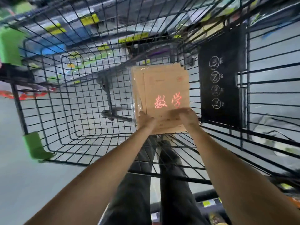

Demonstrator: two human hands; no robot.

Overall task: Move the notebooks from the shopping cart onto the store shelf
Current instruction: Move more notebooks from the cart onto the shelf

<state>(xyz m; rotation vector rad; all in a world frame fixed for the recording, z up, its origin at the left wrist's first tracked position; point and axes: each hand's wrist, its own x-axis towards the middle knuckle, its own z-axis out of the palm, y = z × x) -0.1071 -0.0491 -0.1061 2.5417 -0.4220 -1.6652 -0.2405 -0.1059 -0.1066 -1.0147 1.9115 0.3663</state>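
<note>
Inside the wire shopping cart [81,111], the left hand [145,118] gripped the stacked brown notebooks [164,88] at seven o'clock, and the right hand [189,116] gripped them at five o'clock.

A shop aisle, black wire shopping cart [19,109], safety-pictogram flap [222,75], blurred shelves [48,23] with yellow price labels [90,19] beyond

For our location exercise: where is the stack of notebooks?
Head view, right of centre inside the cart: the stack of notebooks is held by left hand and right hand, beside the black panel.
</note>
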